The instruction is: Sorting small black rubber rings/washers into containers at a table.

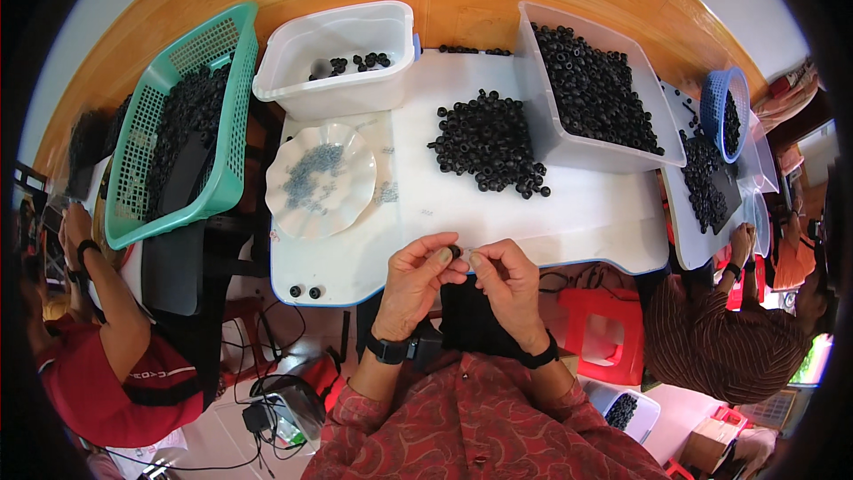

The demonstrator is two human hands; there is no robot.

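Observation:
Over the table's near edge, my left hand (409,283) pinches a small round black part (455,252) between thumb and fingers. My right hand (513,283) meets it from the other side, closed on a tiny clear piece (467,256) that seems to touch the black part; its exact shape is too small to tell. A wavy-edged white plate (353,206) with many small clear pieces (313,173) lies beyond my left hand. Straight ahead is a heap of the same black parts (487,138). Two loose black parts (305,292) sit at the table's near left corner.
A white tub (338,100) and a translucent bin (595,153) of black parts stand at the back. Left is a green basket (233,147). People work at both sides (124,364), (729,329). A red stool (576,338) and cables (259,391) are below.

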